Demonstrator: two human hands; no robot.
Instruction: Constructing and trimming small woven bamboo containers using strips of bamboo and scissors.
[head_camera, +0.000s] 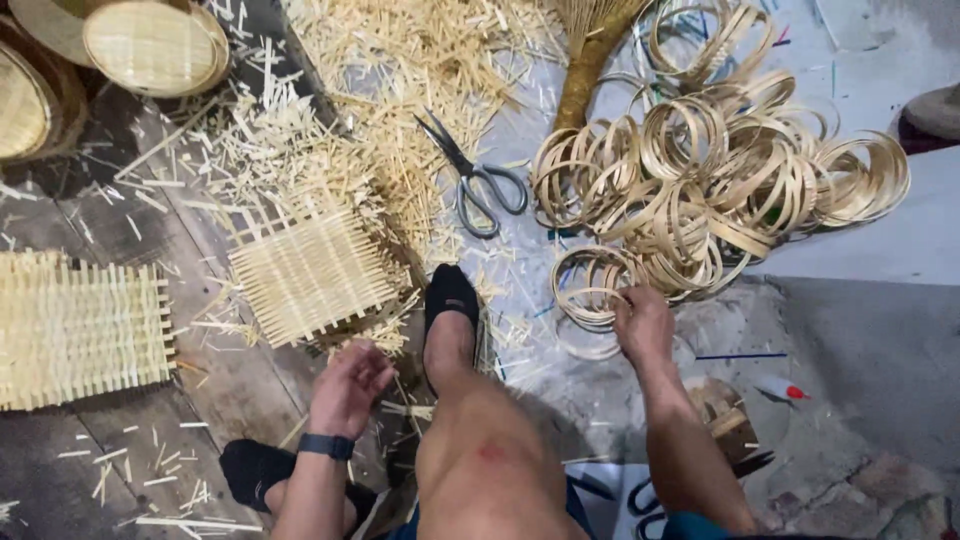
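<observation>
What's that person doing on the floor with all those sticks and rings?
A person sits among pale bamboo offcuts. Their right hand grips a thin bamboo ring at the edge of a big ring pile. Their left hand hovers by a square woven bamboo mat. Grey scissors lie untouched.

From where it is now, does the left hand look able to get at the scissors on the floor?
Probably yes, with a stretch. The left hand hovers near the woven mat; the scissors lie beyond, uncovered on the floor. Only loose strips and the raised foot lie between them.
</observation>
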